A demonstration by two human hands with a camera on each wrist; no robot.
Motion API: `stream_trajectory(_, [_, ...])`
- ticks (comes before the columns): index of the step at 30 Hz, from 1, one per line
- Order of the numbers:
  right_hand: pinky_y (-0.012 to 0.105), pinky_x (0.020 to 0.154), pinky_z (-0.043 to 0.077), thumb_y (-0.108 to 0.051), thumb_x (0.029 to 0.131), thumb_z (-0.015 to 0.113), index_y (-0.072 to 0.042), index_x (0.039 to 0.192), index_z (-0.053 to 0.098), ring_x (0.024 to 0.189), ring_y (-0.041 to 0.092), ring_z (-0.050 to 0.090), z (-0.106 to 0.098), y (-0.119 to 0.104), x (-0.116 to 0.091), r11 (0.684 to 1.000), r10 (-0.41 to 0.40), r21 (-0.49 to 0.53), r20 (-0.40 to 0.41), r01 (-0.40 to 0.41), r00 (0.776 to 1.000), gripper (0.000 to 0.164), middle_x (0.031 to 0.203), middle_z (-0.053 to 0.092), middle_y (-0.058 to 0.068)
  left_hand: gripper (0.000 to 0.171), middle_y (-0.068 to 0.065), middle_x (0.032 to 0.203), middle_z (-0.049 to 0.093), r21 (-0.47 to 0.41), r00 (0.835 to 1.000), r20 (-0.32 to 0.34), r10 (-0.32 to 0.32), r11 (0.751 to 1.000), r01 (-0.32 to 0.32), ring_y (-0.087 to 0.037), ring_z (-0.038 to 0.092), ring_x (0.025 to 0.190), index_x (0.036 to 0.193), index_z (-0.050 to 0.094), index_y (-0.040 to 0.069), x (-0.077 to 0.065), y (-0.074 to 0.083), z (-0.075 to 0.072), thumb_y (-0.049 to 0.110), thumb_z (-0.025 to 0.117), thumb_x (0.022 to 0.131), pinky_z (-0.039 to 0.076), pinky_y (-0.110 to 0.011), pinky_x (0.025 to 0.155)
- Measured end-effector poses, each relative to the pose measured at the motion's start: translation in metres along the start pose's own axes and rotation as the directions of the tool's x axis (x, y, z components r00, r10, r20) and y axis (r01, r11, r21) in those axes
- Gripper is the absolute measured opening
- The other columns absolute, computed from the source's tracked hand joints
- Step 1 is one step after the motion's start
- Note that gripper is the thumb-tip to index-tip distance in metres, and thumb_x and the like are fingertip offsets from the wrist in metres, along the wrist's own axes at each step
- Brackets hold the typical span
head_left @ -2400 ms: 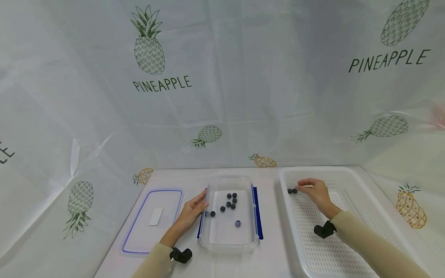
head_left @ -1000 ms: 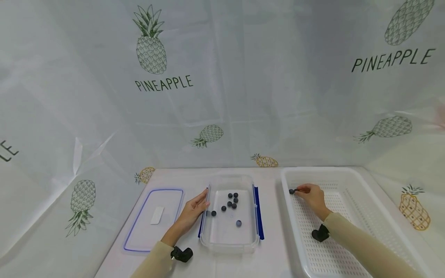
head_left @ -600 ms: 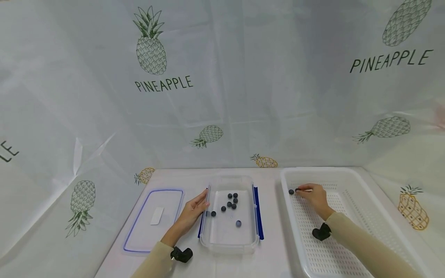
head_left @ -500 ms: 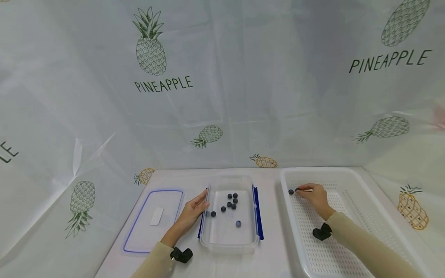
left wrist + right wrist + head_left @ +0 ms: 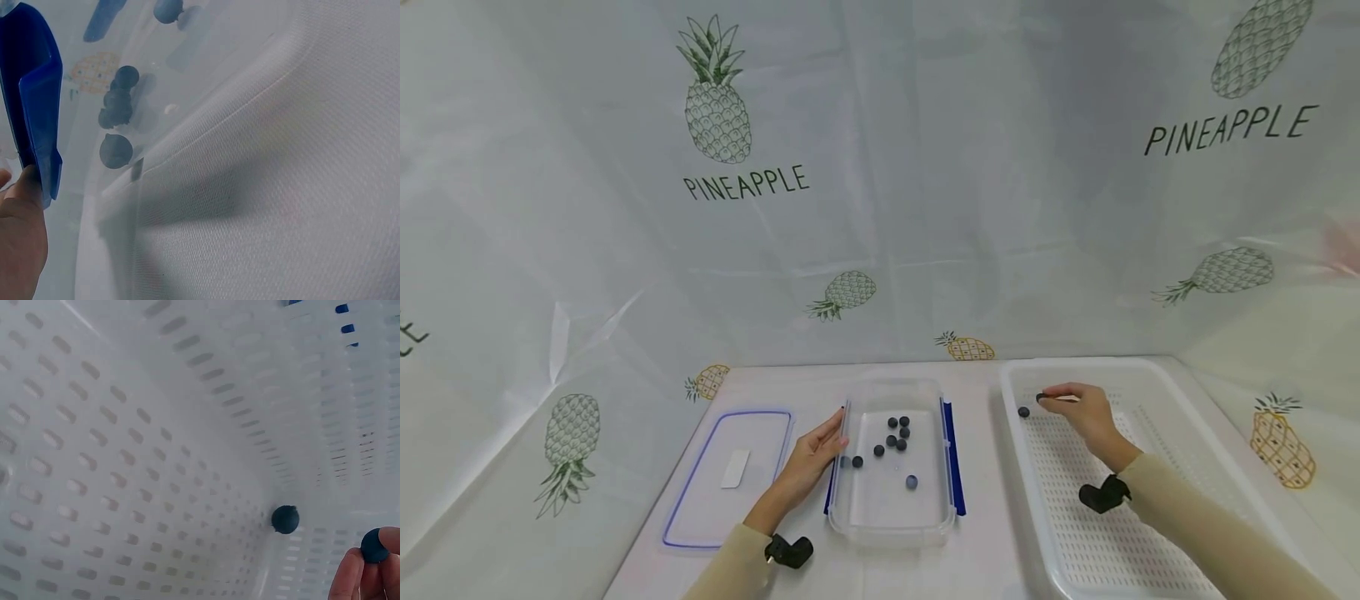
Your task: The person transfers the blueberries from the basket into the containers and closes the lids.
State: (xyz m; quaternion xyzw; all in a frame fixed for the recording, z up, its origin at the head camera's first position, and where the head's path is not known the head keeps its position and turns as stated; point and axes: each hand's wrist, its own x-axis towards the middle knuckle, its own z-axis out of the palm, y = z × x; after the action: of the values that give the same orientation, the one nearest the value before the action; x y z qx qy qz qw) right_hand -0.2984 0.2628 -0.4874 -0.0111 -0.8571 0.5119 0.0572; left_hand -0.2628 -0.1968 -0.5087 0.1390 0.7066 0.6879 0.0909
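Note:
My right hand [image 5: 1086, 417] pinches a dark blueberry [image 5: 374, 545] between thumb and fingertips, inside the far left part of a white perforated basket [image 5: 1026, 492]. Another blueberry [image 5: 1024, 412] lies on the basket floor by its left wall, apart from the hand. In the middle of the table stands a clear plastic container [image 5: 891, 533] with blue side latches, holding several blueberries [image 5: 912, 482]. My left hand [image 5: 808, 462] grips its left rim, beside the blue latch [image 5: 40, 94] that looms in the left wrist view. Part of the left hand's fingers is out of that view.
A clear lid [image 5: 700, 508] with a blue seal and a white label [image 5: 735, 469] lies flat left of the container. The white table [image 5: 985, 542] ends at a pineapple-print curtain [image 5: 910, 208] behind.
Two blueberries lay side by side in the basket. My right hand has taken one and raised it, moving slightly away from the other. The left hand has stayed on the container.

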Motion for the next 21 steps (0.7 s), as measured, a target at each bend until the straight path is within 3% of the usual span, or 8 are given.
stream_trajectory(6, [0.050, 0.088, 0.044, -0.023, 0.084, 0.068, 0.007, 0.111, 0.061, 0.105, 0.035, 0.052, -0.006, -0.016, -0.004, 0.996, 0.000, 0.085, 0.024, -0.002, 1.000, 0.041, 0.120, 0.052, 0.023, 0.059, -0.008, 0.150, 0.019, 0.006, 1.000, 0.011, -0.006, 1.000, 0.006, -0.018, 0.023, 0.135, 0.144, 0.023, 0.003, -0.002, 0.007, 0.002, 0.012, 0.052, 0.094, 0.029, -0.017, 0.101])
stream_trajectory(13, [0.046, 0.090, 0.043, -0.022, 0.085, 0.067, 0.008, 0.113, 0.059, 0.115, 0.033, 0.044, -0.010, -0.038, -0.013, 0.990, -0.048, 0.134, 0.063, 0.040, 0.997, 0.042, 0.122, 0.051, 0.022, 0.058, -0.002, 0.148, 0.026, 0.008, 0.999, -0.037, 0.013, 1.000, -0.013, -0.014, 0.028, 0.133, 0.143, 0.030, 0.009, 0.003, -0.012, -0.003, 0.017, 0.056, 0.092, 0.031, -0.018, 0.100])
stream_trajectory(17, [0.041, 0.089, 0.046, -0.024, 0.084, 0.068, 0.007, 0.114, 0.059, 0.105, 0.020, 0.053, -0.011, -0.047, -0.017, 0.987, -0.055, 0.158, 0.080, 0.042, 0.995, 0.044, 0.123, 0.050, 0.021, 0.059, 0.000, 0.148, 0.027, 0.019, 0.999, -0.046, 0.020, 1.000, -0.020, -0.012, 0.029, 0.132, 0.143, 0.031, 0.010, 0.005, -0.018, -0.005, 0.021, 0.058, 0.091, 0.031, -0.018, 0.101])
stream_trajectory(21, [0.035, 0.085, 0.051, -0.025, 0.083, 0.069, 0.006, 0.116, 0.058, 0.090, 0.009, 0.061, -0.012, -0.055, -0.020, 0.980, -0.059, 0.194, 0.108, 0.037, 0.992, 0.047, 0.126, 0.048, 0.020, 0.061, -0.006, 0.149, 0.023, 0.016, 0.999, -0.013, 0.045, 0.999, -0.044, -0.017, 0.025, 0.135, 0.144, 0.027, 0.006, 0.005, -0.018, -0.006, 0.019, 0.056, 0.093, 0.030, -0.018, 0.101])
